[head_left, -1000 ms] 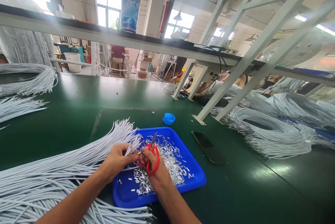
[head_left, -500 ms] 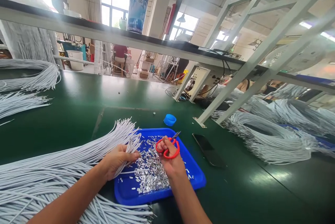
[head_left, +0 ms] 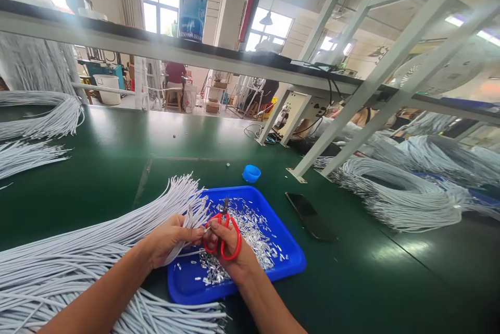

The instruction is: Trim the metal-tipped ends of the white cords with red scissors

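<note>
Steadying the wires [head_left: 172,201] near their tips should help — left hand [head_left: 167,238] clasped round them, right hand [head_left: 241,261] gripping scissors [head_left: 238,240], both close together over the tray [head_left: 183,288].

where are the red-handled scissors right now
In the head view, the red-handled scissors are in the right hand, over the blue tray, just right of the left hand.
</note>
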Motion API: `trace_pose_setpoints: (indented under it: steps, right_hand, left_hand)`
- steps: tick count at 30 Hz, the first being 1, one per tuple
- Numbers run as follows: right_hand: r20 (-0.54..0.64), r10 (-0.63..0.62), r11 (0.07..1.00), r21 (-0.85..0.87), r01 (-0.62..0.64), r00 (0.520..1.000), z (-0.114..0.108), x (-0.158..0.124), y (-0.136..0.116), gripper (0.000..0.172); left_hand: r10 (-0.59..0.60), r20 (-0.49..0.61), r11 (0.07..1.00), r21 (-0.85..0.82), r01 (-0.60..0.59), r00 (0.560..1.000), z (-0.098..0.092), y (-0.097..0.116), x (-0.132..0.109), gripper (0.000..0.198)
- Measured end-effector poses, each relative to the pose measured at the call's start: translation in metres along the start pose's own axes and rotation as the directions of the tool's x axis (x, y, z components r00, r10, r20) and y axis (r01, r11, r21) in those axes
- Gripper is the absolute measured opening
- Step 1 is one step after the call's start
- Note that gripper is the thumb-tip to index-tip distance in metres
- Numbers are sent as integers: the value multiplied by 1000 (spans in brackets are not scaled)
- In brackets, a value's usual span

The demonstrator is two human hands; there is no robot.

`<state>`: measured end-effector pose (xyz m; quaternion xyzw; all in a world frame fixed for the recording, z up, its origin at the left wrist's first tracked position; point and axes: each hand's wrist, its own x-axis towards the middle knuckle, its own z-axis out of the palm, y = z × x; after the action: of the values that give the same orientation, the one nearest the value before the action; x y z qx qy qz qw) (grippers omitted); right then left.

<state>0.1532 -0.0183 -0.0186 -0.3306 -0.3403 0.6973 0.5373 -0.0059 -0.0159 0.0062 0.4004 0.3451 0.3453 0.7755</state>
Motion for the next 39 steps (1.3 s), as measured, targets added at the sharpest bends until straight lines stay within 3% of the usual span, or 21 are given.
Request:
trace_pose_setpoints:
  steps: [3, 5, 8, 12, 16, 20, 24, 32, 39]
  right_hand:
    - [-190, -144, 988, -82, 130, 971, -12, 4, -10, 29]
    - [-236, -197, 969, -195, 152, 952, -17, 4, -15, 32]
    - [-141, -163, 939, -327, 109, 977, -15, -1, -14, 28]
    - [-53, -252, 831, -524, 188, 966, -10, -7, -13, 25]
    - [38, -294, 660, -715, 232, 955, -19, -9, -23, 26]
    - [192, -245, 432, -856, 284, 950, -28, -8, -31, 18]
    - [222, -184, 307, -913, 271, 958, -28, -9, -28, 27]
    - [207, -137, 320, -916, 241, 969, -28, -11, -27, 44]
    - [207, -244, 211, -942, 260, 948, -33, -8, -22, 46]
  left_hand:
    - [-36, -74, 999, 36, 39, 997, -2, -2, 2, 30]
    - [-8, -94, 992, 127, 20, 996, -3, -4, 5, 33]
    - [96, -78, 947, 313, -67, 992, -1, -7, 7, 34]
    - [298, -113, 839, 504, -204, 948, 4, -3, 7, 29]
    - [303, -190, 867, 461, -187, 934, 9, 3, 7, 29]
    - [316, -252, 899, 387, -204, 915, 9, 6, 9, 27]
    - [288, -248, 925, 321, -202, 925, 7, 6, 11, 33]
    - [375, -211, 819, 531, -217, 903, 12, 9, 7, 29]
    - [470, -164, 689, 682, -244, 867, 11, 9, 9, 26]
